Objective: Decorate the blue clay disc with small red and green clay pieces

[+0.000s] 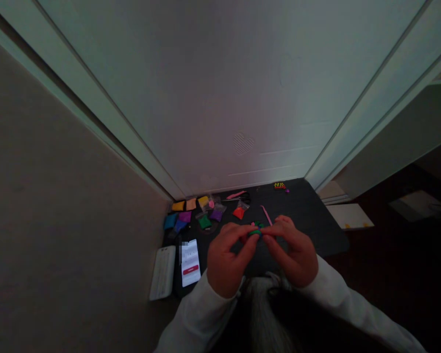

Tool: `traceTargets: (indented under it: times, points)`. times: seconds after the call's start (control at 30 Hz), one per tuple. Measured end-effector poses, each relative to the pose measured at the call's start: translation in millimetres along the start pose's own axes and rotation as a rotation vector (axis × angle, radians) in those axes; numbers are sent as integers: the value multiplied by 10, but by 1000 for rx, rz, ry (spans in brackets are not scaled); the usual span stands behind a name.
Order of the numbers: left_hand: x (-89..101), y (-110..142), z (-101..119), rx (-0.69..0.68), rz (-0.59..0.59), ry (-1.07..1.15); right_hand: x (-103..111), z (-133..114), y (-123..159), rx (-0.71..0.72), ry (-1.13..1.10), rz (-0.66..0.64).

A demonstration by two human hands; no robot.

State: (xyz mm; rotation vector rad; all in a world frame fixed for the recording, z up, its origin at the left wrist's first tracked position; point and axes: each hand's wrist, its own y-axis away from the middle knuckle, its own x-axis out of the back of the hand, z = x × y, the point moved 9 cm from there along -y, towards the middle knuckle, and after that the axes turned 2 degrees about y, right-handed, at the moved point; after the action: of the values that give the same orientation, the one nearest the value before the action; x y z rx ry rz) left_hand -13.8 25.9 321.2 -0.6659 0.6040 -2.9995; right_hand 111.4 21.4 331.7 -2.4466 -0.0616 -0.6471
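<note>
Both my hands meet over the dark table (pixel 297 211), fingers pinched together. Between the fingertips of my left hand (pixel 231 255) is a small piece of green modelling clay (pixel 255 232). The thumb and forefinger of my right hand (pixel 294 250) press at its right side; a bit of blue shows there too. Just behind the fingertips lie more small green and pink bits, partly hidden by the hands. A thin pink modelling tool (pixel 266 214) rests beyond my right hand. Near my left hand are packets of red clay (pixel 239 211) and green clay (pixel 205 221).
More coloured clay packets, such as purple (pixel 216 214), blue (pixel 171 221) and yellow (pixel 178 206), lie at the back left. Scissors (pixel 242 198) are by the wall. A lit phone (pixel 190 262) and a white case (pixel 162 272) lie left. A small patterned block (pixel 280 186) sits back right.
</note>
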Motion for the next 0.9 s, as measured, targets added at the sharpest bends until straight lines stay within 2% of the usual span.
traceTargets:
  times: [0.23, 0.73, 0.9]
  points:
    - [10, -1, -42, 27, 26, -25, -40, -39, 16, 12, 12, -23]
    - [29, -5, -13, -25, 46, -14, -57, -78, 16, 47, 51, -38]
    - [47, 2, -46, 27, 88, 19, -45, -106, 15, 68, 63, -17]
